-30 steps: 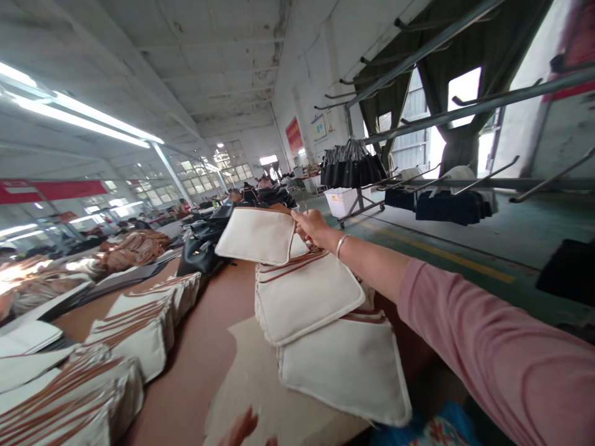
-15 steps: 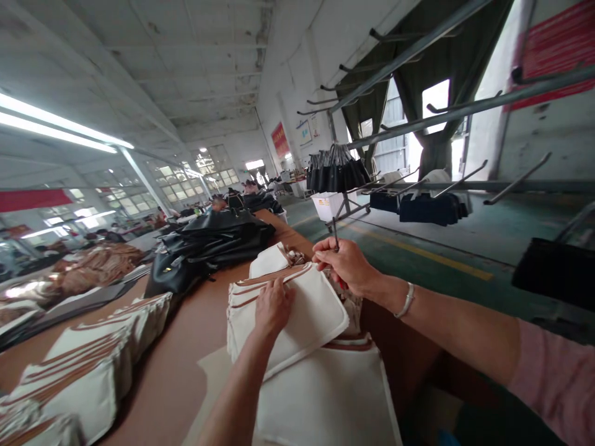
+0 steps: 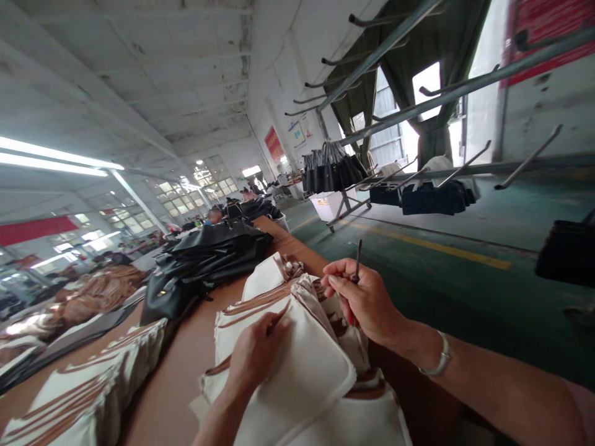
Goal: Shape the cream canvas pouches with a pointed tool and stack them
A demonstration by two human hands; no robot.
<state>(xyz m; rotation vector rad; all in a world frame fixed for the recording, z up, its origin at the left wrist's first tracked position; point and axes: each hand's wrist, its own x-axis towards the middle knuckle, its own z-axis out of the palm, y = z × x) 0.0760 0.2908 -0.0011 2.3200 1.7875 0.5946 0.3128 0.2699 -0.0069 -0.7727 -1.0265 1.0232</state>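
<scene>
My left hand (image 3: 258,350) is closed on the brown-edged upper border of a cream-white bag panel (image 3: 309,365), which lies tilted over a stack of similar panels (image 3: 232,322). To its right, my right hand (image 3: 362,297) is raised beside the panel's top corner, fingers curled around a slim tool (image 3: 358,257) with a dark metal shaft pointing up. A bit of red shows under the fingers, perhaps its handle; the tool's exact kind is unclear. Another cream stack (image 3: 379,402) lies partly under the panel at the near right.
Overlapping cream panels (image 3: 79,390) lie on the left of the brown table (image 3: 171,365). Black bags (image 3: 204,260) are heaped behind them. A metal rack (image 3: 418,114) with prongs and hanging dark bags (image 3: 332,170) stands right. A white bin (image 3: 328,204) is on the floor.
My left hand has gone from resting flat on the panel to gripping its edge, and the panel has shifted nearer. My right hand, still holding the tool, has moved right and down.
</scene>
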